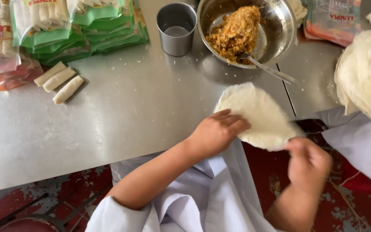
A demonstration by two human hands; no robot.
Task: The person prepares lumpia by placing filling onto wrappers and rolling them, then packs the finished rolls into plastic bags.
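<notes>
A thin round white wrapper (258,114) lies at the near edge of the steel table (129,111), partly hanging over it. My left hand (217,131) presses flat on its left side, fingers spread. My right hand (308,161) pinches the wrapper's near right edge, blurred. Just beyond stands a steel bowl (280,30) with orange-brown filling (236,32) and a spoon (269,68) resting in it.
Three rolled white spring rolls (61,81) lie at the left. Stacked green and red packets (74,30) fill the back left. A steel cup (177,28) stands beside the bowl. A pile of wrappers (366,73) sits at the right; more packets (333,21) behind.
</notes>
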